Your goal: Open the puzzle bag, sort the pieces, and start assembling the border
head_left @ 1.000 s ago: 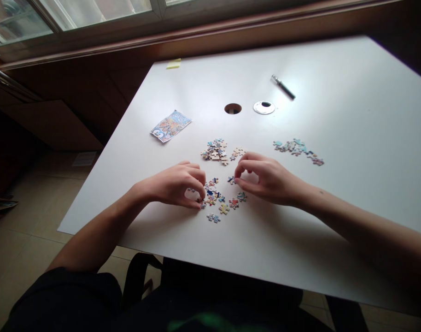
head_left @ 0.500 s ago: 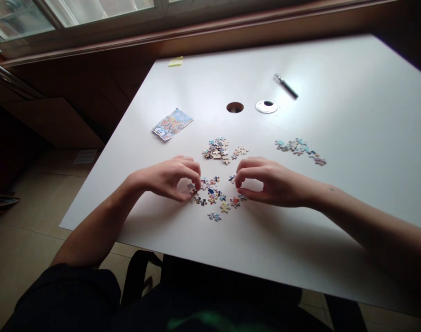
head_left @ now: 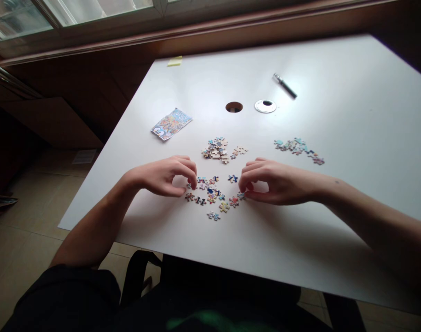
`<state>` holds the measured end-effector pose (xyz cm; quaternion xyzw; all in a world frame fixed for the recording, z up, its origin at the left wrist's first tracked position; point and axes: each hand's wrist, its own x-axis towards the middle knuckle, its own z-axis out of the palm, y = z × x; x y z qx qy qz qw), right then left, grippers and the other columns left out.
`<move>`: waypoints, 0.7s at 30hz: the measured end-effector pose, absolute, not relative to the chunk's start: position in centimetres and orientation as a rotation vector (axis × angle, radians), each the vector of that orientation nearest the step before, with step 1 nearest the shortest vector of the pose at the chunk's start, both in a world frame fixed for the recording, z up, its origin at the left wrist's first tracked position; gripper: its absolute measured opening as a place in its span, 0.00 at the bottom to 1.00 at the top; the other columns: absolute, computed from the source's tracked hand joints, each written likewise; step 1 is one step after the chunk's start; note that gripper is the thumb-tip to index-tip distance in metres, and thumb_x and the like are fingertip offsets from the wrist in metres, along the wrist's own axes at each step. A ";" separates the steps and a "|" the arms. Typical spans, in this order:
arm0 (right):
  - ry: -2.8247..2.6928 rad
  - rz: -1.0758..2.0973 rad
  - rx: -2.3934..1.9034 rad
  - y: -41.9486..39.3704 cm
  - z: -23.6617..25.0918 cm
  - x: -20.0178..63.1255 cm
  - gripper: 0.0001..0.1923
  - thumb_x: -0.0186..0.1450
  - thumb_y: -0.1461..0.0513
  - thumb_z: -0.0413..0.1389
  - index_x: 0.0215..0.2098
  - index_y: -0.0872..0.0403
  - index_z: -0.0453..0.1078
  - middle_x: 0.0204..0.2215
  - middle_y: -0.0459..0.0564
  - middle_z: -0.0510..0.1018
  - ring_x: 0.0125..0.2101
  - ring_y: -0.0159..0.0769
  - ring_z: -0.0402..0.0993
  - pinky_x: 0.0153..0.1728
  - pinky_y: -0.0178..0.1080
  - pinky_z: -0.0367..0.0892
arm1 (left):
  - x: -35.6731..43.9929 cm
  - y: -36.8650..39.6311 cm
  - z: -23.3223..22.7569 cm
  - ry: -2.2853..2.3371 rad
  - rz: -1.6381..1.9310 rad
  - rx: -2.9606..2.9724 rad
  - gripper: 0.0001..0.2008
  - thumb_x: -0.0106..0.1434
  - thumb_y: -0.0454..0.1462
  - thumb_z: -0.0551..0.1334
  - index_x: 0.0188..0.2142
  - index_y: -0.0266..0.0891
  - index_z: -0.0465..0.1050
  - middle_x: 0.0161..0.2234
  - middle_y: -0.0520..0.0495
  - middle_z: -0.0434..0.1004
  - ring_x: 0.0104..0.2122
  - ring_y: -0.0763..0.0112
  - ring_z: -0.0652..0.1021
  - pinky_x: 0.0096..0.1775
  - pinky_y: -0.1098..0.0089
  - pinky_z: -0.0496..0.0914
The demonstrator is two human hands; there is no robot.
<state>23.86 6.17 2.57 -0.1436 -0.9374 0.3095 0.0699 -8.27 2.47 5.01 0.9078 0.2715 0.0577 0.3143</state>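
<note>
Light from a window falls across a white worktop, where loose jigsaw pieces lie between the person's 2 hands. With thumb and forefinger parted, the left hand is half curled at their left edge, and the right hand curls more tightly, fingertips at a blue-green piece; whether either grips anything, I cannot tell. Apparently thin, light and stiff, the pieces should slide easily and are best pinched by opposite edges, sparing the bendable tabs.

Loose colourful jigsaw pieces, flat, close together
</note>
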 end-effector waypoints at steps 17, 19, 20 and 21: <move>-2.806 1.002 -0.518 7.5 2.7 24.8 0.04 0.60 0.67 0.56 0.31 0.51 0.71 0.24 0.42 0.70 0.26 0.31 0.64 0.32 0.37 0.61 | -9.1 3.4 3.7 0.847 0.361 2.352 0.07 0.55 0.27 0.58 0.31 0.38 0.73 0.31 0.48 0.73 0.31 0.72 0.71 0.35 0.70 0.68; -2.809 1.004 -0.511 7.4 2.7 24.7 0.04 0.60 0.66 0.56 0.31 0.51 0.71 0.24 0.42 0.70 0.26 0.31 0.64 0.32 0.37 0.61 | -9.2 3.4 3.7 0.852 0.349 2.342 0.07 0.56 0.28 0.58 0.31 0.38 0.73 0.32 0.47 0.73 0.31 0.72 0.71 0.35 0.70 0.68; -2.808 1.005 -0.507 7.4 2.8 24.7 0.04 0.61 0.66 0.56 0.30 0.51 0.71 0.24 0.42 0.70 0.26 0.31 0.64 0.32 0.37 0.61 | -9.2 3.4 3.7 0.853 0.339 2.338 0.07 0.56 0.28 0.58 0.31 0.38 0.73 0.32 0.47 0.73 0.31 0.72 0.71 0.35 0.70 0.68; -2.807 1.004 -0.503 7.4 2.8 24.7 0.03 0.61 0.65 0.56 0.30 0.51 0.71 0.24 0.42 0.70 0.26 0.31 0.64 0.32 0.37 0.61 | -9.2 3.4 3.7 0.853 0.328 2.337 0.06 0.56 0.28 0.59 0.31 0.38 0.73 0.32 0.47 0.73 0.31 0.72 0.72 0.36 0.71 0.69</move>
